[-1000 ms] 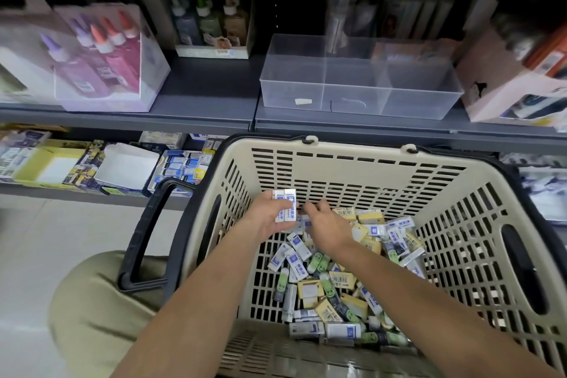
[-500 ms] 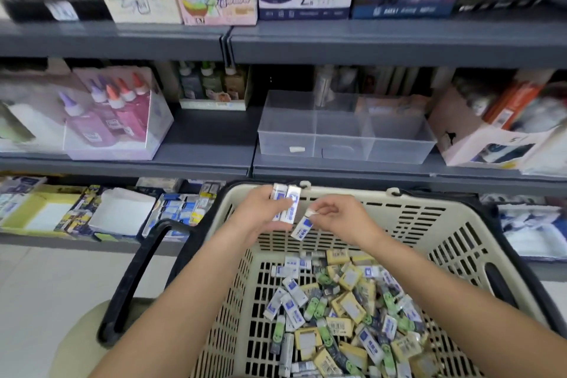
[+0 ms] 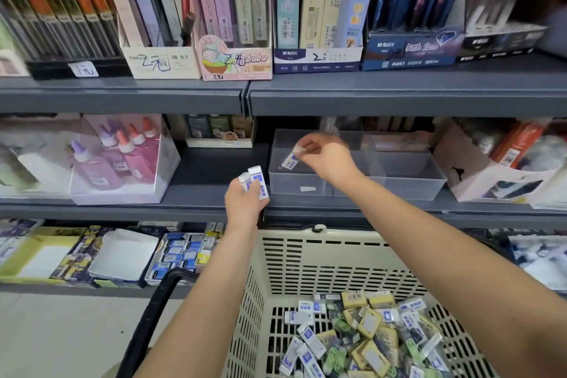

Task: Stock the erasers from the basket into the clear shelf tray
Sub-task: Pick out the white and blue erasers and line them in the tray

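right hand [image 3: 322, 156] pinching white-and-blue sleeved eraser [image 3: 291, 159], long axis tilted, over clear plastic shelf tray [image 3: 399, 184] left compartment | left hand [image 3: 245, 199] gripping two white erasers [image 3: 254, 182] just left of tray

Eraser [image 3: 291, 159] in right hand [image 3: 326, 156] over tray [image 3: 405, 184]

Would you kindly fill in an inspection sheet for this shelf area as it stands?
Surface: grey shelf, bare beside the tray.
Job's things: clear tray holds no erasers yet; basket holds many.
Clutter: glue bottles left of the tray; a cardboard box to its right.
Grippers: right hand holds one eraser over the tray; left hand holds two erasers.
Cables: nothing seen.
Surroundings: pencil boxes above.
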